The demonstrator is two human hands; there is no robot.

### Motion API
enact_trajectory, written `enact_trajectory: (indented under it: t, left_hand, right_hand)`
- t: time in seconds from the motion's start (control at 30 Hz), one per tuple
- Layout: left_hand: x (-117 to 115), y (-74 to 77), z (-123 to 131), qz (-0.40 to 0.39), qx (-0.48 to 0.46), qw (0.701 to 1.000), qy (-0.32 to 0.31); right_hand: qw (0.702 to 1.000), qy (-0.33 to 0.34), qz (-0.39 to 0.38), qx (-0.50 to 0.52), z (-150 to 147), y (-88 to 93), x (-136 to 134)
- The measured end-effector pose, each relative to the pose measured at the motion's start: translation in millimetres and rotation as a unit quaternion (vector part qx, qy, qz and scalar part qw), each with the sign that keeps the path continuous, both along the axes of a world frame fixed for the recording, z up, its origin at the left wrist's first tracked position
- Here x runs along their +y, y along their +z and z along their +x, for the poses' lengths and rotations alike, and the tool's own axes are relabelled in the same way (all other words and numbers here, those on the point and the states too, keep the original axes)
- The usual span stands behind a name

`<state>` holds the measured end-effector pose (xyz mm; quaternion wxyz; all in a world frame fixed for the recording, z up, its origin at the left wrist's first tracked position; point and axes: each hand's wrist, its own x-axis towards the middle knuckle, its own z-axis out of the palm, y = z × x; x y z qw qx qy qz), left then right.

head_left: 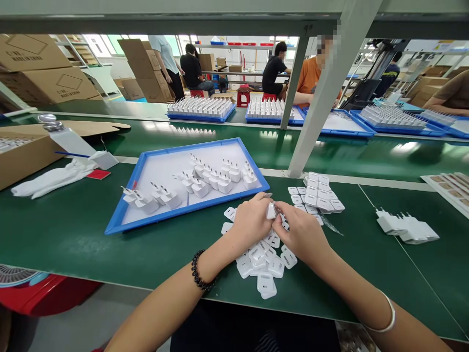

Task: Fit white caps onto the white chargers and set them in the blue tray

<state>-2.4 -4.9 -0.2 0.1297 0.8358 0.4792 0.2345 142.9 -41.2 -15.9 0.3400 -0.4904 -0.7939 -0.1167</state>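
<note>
Close together above a loose pile of white cover pieces (259, 259), my two hands meet at a small white plug charger (271, 211). My left hand (252, 220) is closed around it and covers most of its body. The fingers of my right hand (298, 226) are closed in a pinch at its near side; whether they also hold a cover piece is hidden. The loose pieces carry small grey print, and some have a slot. Behind my right hand, similar printed pieces (318, 190) are stacked in rows.
A blue-rimmed tray (186, 199) with several upright plug chargers (210, 177) stands at left. More chargers (406, 227) lie at right. A white glove (54, 177) and cardboard box (25, 159) are far left. A slanted metal post (322, 93) rises ahead; people sit beyond.
</note>
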Motion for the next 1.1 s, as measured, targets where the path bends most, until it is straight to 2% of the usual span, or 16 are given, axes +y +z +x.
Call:
enact_trajectory:
  t: [0.3, 0.47, 0.73, 0.83, 0.93, 1.03, 1.1]
  left_hand:
    - [5.7, -5.7, -3.3, 0.016, 0.025, 0.999, 0.015]
    - [6.0, 3.4, -3.0, 0.006, 0.014, 1.0, 0.011]
    - [8.0, 11.4, -9.6, -0.009, -0.004, 0.999, -0.033]
    - [13.1, 14.9, -15.4, -0.023, -0.015, 0.999, -0.017]
    - [16.9, 22.3, -20.8, -0.057, -0.069, 0.996, -0.017]
    - [14.6, 30.9, -21.4, -0.093, -0.143, 0.983, -0.068]
    - [10.8, 34.7, -19.3, -0.12, -0.173, 0.97, -0.118]
  right_hand:
    - [0.999, 0.024, 0.035, -0.02, -0.8, -10.3, 8.0]
    - [0.997, 0.041, 0.059, -0.036, 5.4, -2.8, 10.8]
    - [0.997, 0.066, 0.031, -0.023, 12.3, 8.6, 9.5]
    - [0.998, 0.055, 0.015, 0.025, 26.2, 23.1, 7.0]
    - [0.989, 0.017, -0.031, 0.143, 40.7, 35.6, 7.9]
    - [0.965, 0.014, -0.098, 0.244, 43.7, 35.7, 12.2]
    - [0.962, 0.015, -0.117, 0.248, 39.9, 31.7, 15.0]
